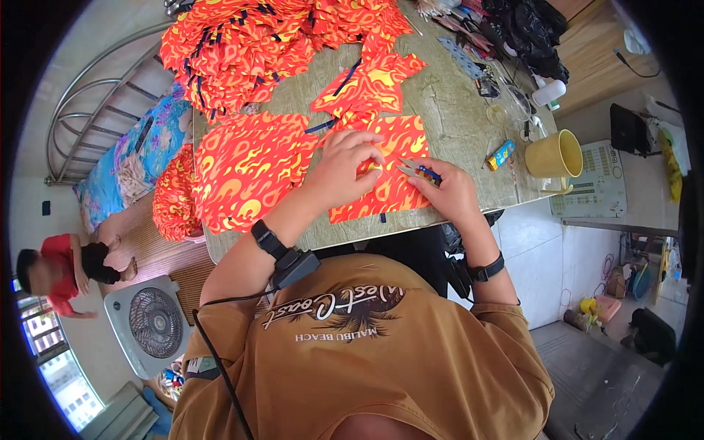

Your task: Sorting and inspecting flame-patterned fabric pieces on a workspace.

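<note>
My right hand point(449, 192) is closed around small thread snips point(412, 169) with blue handles, their pointed blades toward my left hand. My left hand point(346, 169) is curled, thumb and fingertips drawn together; whatever they pinch is too small to make out. Beneath both hands lies a red cloth piece point(392, 196) printed with orange and yellow flames. Beside it, to the left, is another flat flame-print piece point(246, 176). A dark blue strap point(320, 127) pokes out between them. Just beyond sits a crumpled flame-print piece point(374, 89) with its own dark strap.
A large heap of flame-print pieces point(235, 55) covers the table's far left. Toward the right stand a yellow mug point(554, 155), a small yellow-blue packet point(501, 155) and a white bottle point(548, 92). On the floor left are a fan point(150, 323) and a person in red point(64, 271).
</note>
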Tool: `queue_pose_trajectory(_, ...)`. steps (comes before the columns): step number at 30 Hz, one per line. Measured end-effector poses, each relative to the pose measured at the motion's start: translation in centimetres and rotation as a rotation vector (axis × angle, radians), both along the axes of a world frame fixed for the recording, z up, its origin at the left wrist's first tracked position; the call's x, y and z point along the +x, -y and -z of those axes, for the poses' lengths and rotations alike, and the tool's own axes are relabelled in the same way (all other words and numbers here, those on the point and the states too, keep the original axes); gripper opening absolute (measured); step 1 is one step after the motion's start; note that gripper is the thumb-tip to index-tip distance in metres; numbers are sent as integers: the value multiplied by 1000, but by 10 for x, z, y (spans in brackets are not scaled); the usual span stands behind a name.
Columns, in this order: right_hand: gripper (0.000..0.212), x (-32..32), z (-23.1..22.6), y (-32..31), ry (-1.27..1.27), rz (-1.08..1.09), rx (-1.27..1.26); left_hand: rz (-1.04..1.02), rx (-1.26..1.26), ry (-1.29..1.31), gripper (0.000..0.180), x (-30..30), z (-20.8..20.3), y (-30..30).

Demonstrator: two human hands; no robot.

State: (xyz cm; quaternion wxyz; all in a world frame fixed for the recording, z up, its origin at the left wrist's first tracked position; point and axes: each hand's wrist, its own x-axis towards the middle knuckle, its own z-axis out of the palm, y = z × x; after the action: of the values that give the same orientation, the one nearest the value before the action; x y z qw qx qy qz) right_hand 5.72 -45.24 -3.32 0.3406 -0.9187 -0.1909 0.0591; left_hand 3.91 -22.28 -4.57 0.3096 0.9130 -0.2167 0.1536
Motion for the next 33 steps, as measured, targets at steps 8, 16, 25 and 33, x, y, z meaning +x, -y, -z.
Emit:
queue_pose_trajectory(8, 36, -2, 0, -2, 24, 14, -1, 61, -5, -142, 10, 9, 7, 1)
queue_pose_trajectory(16, 37, -1, 2, -1, 21, 13, -17, -40, -209, -202, 14, 11, 15, -6)
queue_pose_trajectory(25, 36, -1, 5, 0, 48, 15, -13, 17, -21, -105, 15, 5, 3, 2)
queue_pose_trajectory(33, 35, -2, 4, -1, 53, 21, -29, -12, -115, -191, 12, 8, 9, -2)
